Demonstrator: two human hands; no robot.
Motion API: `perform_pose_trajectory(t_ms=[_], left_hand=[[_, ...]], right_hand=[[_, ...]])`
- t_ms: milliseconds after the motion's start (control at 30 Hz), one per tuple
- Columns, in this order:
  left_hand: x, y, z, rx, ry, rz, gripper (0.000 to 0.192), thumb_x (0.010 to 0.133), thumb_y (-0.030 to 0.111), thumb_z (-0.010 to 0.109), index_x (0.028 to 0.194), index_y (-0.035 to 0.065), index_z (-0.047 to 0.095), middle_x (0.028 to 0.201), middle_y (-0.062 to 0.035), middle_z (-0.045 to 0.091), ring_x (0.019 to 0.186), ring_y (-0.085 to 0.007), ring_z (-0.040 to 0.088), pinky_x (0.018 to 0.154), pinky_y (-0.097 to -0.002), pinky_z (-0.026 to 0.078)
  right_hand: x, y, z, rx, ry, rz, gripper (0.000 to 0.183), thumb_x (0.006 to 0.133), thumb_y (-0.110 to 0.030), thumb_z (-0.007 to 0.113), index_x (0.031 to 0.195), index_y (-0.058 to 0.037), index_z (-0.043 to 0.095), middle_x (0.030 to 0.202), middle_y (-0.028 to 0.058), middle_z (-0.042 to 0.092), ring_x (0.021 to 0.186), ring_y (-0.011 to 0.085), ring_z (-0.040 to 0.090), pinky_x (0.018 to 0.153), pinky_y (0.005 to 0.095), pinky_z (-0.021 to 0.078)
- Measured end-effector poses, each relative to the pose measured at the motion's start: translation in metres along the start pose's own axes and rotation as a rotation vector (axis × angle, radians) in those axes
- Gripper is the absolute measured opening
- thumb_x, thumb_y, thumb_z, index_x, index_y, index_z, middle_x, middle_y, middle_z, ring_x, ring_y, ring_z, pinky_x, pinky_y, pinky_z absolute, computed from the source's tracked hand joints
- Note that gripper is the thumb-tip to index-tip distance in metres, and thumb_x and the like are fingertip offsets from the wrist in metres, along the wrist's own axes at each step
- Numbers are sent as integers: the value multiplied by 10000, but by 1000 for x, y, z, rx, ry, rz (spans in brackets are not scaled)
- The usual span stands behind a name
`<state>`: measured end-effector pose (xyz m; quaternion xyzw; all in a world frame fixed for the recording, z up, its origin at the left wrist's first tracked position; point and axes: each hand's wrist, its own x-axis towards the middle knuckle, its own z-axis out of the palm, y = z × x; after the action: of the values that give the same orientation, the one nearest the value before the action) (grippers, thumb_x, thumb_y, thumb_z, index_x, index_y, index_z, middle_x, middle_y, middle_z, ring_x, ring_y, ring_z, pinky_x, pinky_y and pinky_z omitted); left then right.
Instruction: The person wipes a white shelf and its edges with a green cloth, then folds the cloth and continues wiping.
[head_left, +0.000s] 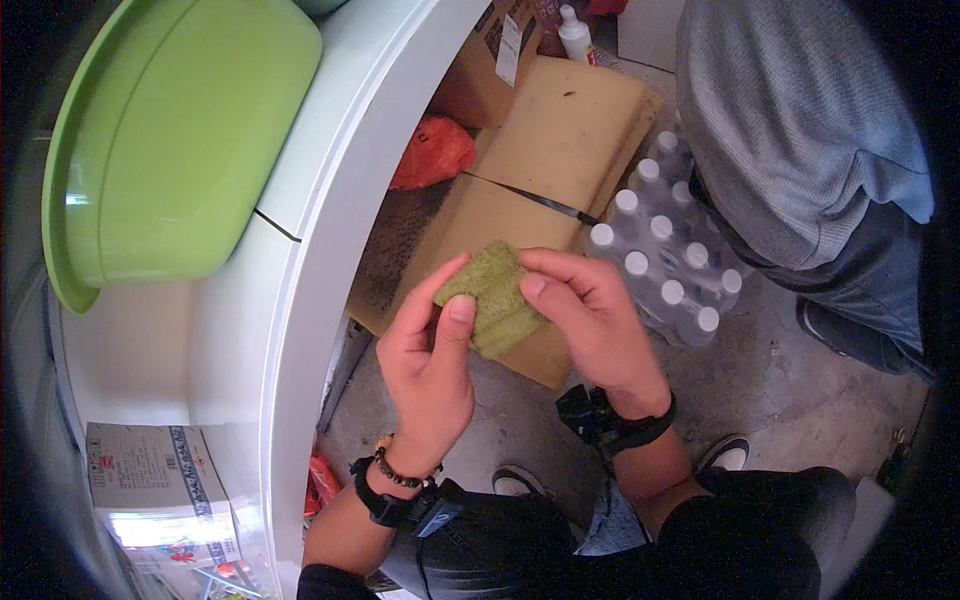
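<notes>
A folded green plush cloth (499, 304) is held between my two hands, above a yellow foam block on the floor. My left hand (431, 360) grips its left edge, thumb on top and fingers behind. On the right edge, my right hand (592, 319) pinches the cloth between thumb and fingers. The cloth's underside is hidden. Dark straps with small devices sit on both wrists, and a beaded bracelet circles the left one.
At left a white counter (315, 247) carries a green plastic basin (187, 150) and a box with printed writing (150, 465). Below lie the foam block (562, 135), a red plastic bag (435, 154) and shrink-wrapped bottles (660, 247). Another person (810, 135) is close at right.
</notes>
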<state>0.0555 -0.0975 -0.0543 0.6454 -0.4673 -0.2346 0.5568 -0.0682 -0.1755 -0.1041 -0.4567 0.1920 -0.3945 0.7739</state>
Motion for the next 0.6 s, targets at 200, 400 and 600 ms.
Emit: perform_pose_trajectory(t_ms=[200, 400, 600], left_hand=[[-1, 3, -1, 27, -40, -30, 330, 956, 155, 594, 1240, -14, 592, 1055, -38, 643, 926, -73, 565, 820, -225, 455], [-2, -2, -1, -121, -114, -82, 311, 949, 139, 601, 1212, -27, 597, 1039, -36, 642, 939, -74, 567, 828, -220, 454], [-1, 2, 2, -172, -208, -255, 307, 936, 126, 616, 1193, -36, 572, 1092, -54, 630, 1032, -94, 564, 873, -236, 452]], right_hand=[[1, -5, -5, 96, -17, -72, 324, 923, -164, 627, 1176, 38, 605, 964, -3, 626, 887, 38, 557, 717, 213, 465], [3, -8, -1, 29, -8, 23, 235, 918, -113, 602, 1089, 43, 644, 961, 32, 665, 869, 70, 582, 775, 224, 474], [6, 4, 5, 8, 158, -112, 192, 917, -159, 644, 1006, 12, 652, 830, -12, 646, 741, 49, 579, 633, 220, 473]])
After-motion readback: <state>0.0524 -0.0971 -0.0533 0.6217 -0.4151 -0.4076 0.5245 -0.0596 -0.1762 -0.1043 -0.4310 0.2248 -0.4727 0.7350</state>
